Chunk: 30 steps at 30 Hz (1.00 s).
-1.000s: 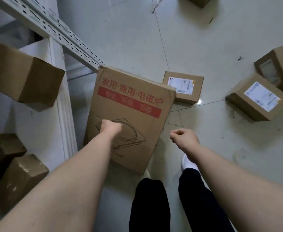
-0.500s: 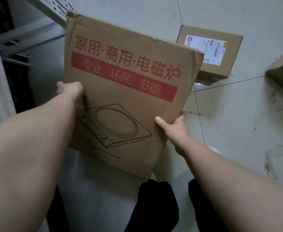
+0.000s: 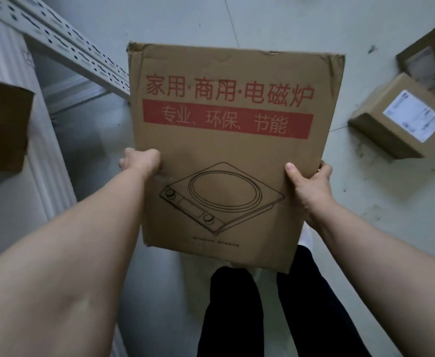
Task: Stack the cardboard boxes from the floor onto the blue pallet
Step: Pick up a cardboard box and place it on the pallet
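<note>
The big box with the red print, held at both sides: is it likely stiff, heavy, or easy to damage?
The big box is probably stiff: its printed face looks flat between the left hand and right hand. They grip only its lower half, so it seems fairly light. Its crumpled top corners suggest it dents easily.

A large flat cardboard box (image 3: 232, 155) is held off the floor between the hands, the left hand (image 3: 140, 161) gripping its left edge and the right hand (image 3: 307, 184) its right edge. Its face shows red Chinese lettering, a red band and a line-drawn cooktop, and its top corners are frayed. Beyond the right hand, a smaller labelled box (image 3: 396, 119) lies on the floor, with another box (image 3: 432, 65) just behind it.
</note>
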Tool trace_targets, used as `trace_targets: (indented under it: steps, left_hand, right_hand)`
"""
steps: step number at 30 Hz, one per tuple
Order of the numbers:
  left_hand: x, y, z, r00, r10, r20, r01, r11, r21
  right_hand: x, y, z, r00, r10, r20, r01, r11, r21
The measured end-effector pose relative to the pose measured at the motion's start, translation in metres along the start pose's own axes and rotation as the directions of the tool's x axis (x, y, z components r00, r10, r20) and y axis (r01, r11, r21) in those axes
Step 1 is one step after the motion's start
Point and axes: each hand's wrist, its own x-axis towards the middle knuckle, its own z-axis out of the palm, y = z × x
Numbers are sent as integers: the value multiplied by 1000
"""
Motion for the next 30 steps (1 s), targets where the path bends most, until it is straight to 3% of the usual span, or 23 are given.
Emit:
trace_targets:
  steps: [3, 8, 16, 23, 30]
  left_hand:
    - [-47, 13, -24, 998, 30, 61, -26, 998, -54]
    - [-143, 41, -67, 990, 133, 46, -129, 988, -84]
    - [-308, 114, -118, 913, 373, 164, -384, 923, 39]
    - [-449, 151, -131, 749, 608, 263, -633, 774, 15]
    - [-566, 182, -69, 513, 727, 455, -824, 566, 26]
  right_hand:
    - [-25, -24, -35, 1000, -5, -22, 5, 1000, 0]
    - [-81, -58, -105, 998, 21, -65, -16, 996, 87]
    - [-181, -104, -237, 974, 90, -208, -19, 947, 321]
    - [-291, -103, -349, 907, 142, -395, 71, 876, 477]
    - [-398, -52, -460, 769, 263, -582, 187, 779, 598]
